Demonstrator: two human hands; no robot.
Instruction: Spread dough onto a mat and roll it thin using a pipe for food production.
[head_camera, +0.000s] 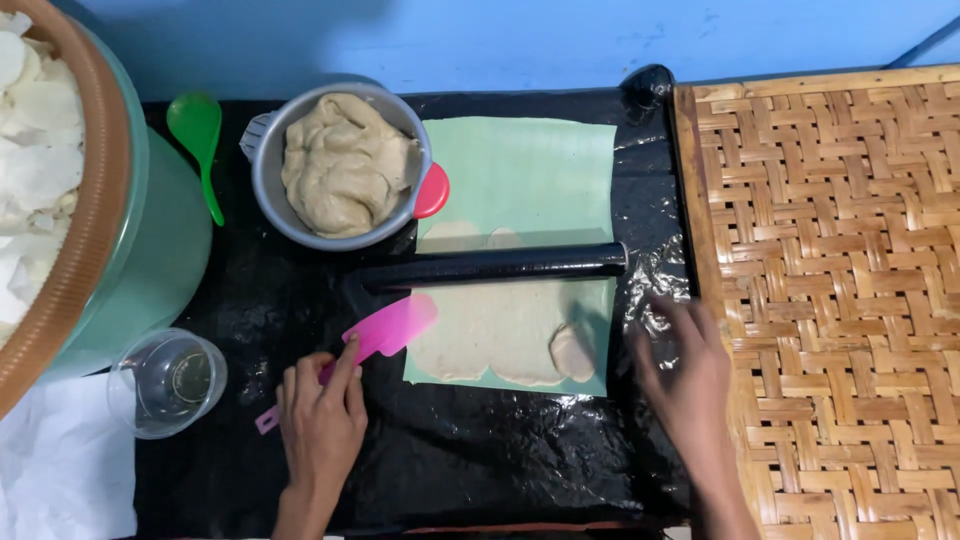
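My left hand (322, 418) rests on the black plastic sheet (470, 460), its fingers lying on the handle of a pink plastic scraper (385, 332). The scraper's blade points toward a flat sheet of rolled beige dough (495, 330) on a pale green mat (520, 170). A black rolling pin (495, 266) lies across the mat and dough. My right hand (685, 375) hovers blurred beside the mat's right edge, fingers spread, holding nothing.
A grey bowl of beige dough (345, 165) with a red tab stands at the back. A green spoon (198, 140), a clear cup (170, 382) and a large green tub of white chips (40, 180) are at left. A woven bamboo tray (840, 280) fills the right.
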